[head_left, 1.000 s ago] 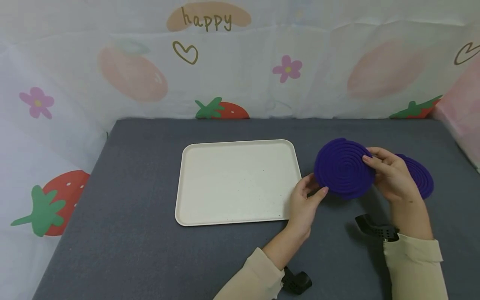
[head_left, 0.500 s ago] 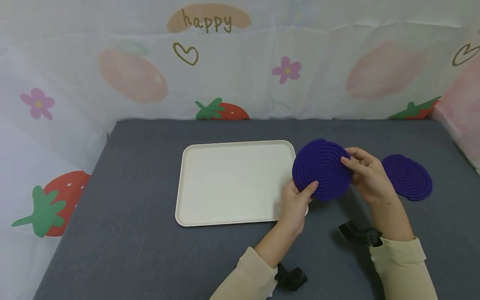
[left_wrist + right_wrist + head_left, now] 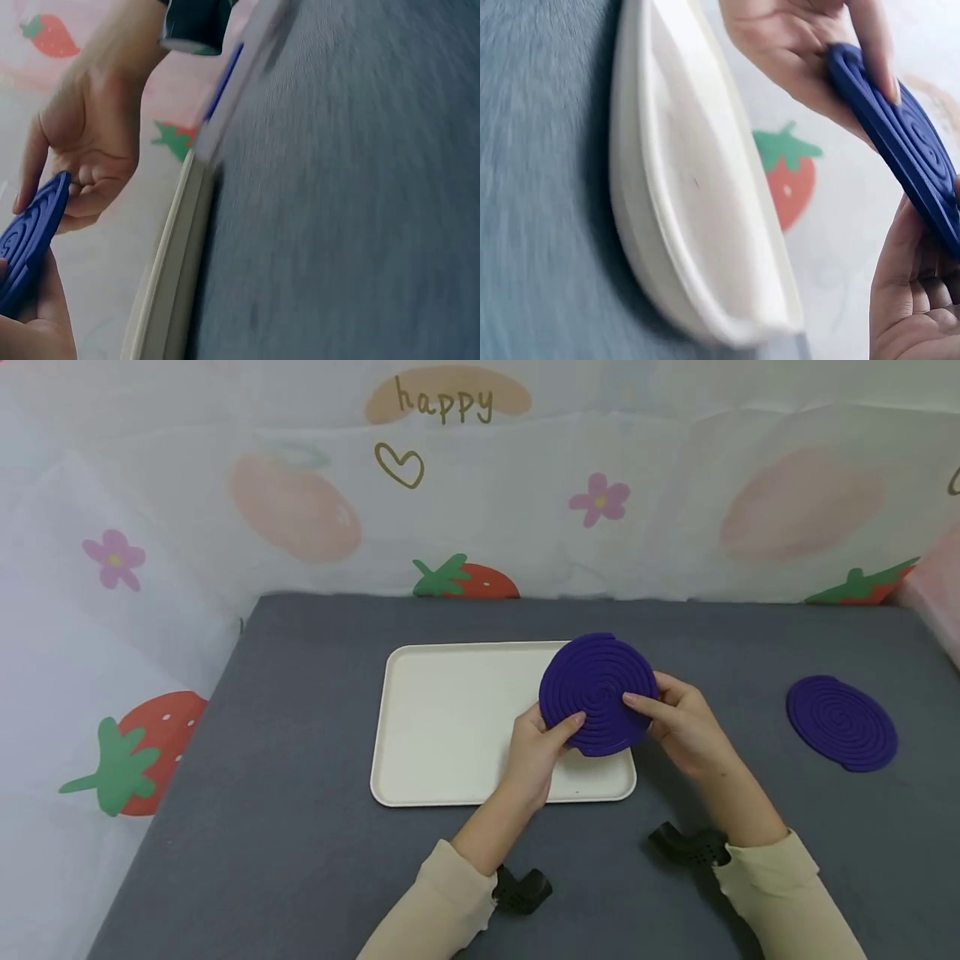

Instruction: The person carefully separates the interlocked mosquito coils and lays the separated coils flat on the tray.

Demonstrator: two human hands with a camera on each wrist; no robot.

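Purple spiral disc (image 3: pixel 596 681), one: tilted (round, I find no long axis), raised over the right end of the cream tray (image 3: pixel 450 727). Left hand (image 3: pixel 532 756): pinching its lower-left edge. Right hand (image 3: pixel 690 731): pinching its right edge.

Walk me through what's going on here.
A person's left grip and right grip together hold a purple spiral disc, raised above the right part of a cream tray and not touching it. A second purple disc lies farther right on the dark grey tabletop.
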